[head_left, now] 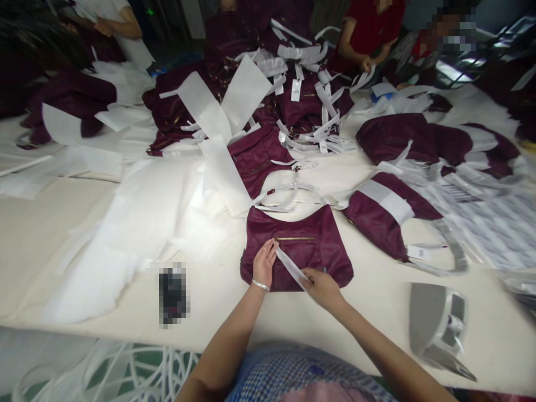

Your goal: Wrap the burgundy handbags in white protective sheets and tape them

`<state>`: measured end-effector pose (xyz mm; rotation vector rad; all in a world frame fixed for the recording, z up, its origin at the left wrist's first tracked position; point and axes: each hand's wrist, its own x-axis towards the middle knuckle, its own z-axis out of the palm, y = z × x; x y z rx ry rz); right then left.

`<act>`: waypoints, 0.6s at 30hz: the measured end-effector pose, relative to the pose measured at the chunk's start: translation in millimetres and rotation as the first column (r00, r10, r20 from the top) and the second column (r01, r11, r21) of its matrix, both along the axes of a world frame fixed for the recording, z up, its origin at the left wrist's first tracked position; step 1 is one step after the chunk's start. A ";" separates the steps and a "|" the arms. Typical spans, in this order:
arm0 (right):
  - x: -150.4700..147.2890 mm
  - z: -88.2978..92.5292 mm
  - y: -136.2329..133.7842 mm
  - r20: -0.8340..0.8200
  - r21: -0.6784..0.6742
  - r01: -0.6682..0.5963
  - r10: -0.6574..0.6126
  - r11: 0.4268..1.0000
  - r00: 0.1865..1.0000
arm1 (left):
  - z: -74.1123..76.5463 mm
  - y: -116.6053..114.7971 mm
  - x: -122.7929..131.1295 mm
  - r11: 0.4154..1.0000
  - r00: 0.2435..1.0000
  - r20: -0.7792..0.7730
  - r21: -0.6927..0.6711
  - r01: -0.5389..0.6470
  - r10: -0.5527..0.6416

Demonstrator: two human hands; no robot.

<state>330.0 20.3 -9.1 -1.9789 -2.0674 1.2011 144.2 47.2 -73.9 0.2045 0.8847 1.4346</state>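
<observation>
A maroon handbag (330,240) lies flat before me, its strap wrapped in white material and stretched away at the top. Across its front runs a gold zipper (295,239). A narrow white strip (291,265) slants over the bag between my hands. My left hand (264,262), with a bangle at the wrist, touches the strip's upper end near the zipper's left end; its fingertips are close together. The strip's lower end is pinched in my right hand (322,286), over the bag's lower part.
To the right lies another maroon bag (374,209) with a white wrap. A grey tape dispenser-like object (438,321) sits at front right. White sheets (138,223) cover the left side. Piled bags (293,106) fill the back, where a person in red (371,33) works.
</observation>
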 end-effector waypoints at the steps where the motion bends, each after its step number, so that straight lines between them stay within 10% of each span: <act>1: 4.0 7.0 7.1 0.061 0.053 -0.028 0.025 0.998 0.998 | -2.1 1.5 -2.4 0.999 0.997 0.070 -0.040 -0.035 0.038; 13: 37.2 26.5 80.7 0.509 0.320 -0.233 0.041 0.918 0.860 | -5.3 4.4 5.3 0.992 0.993 0.038 -0.061 -0.109 0.112; 18: 16.2 9.7 58.2 0.502 0.616 -0.371 0.017 0.695 0.864 | 0.7 1.8 6.4 0.991 0.993 -0.025 -0.064 -0.120 0.119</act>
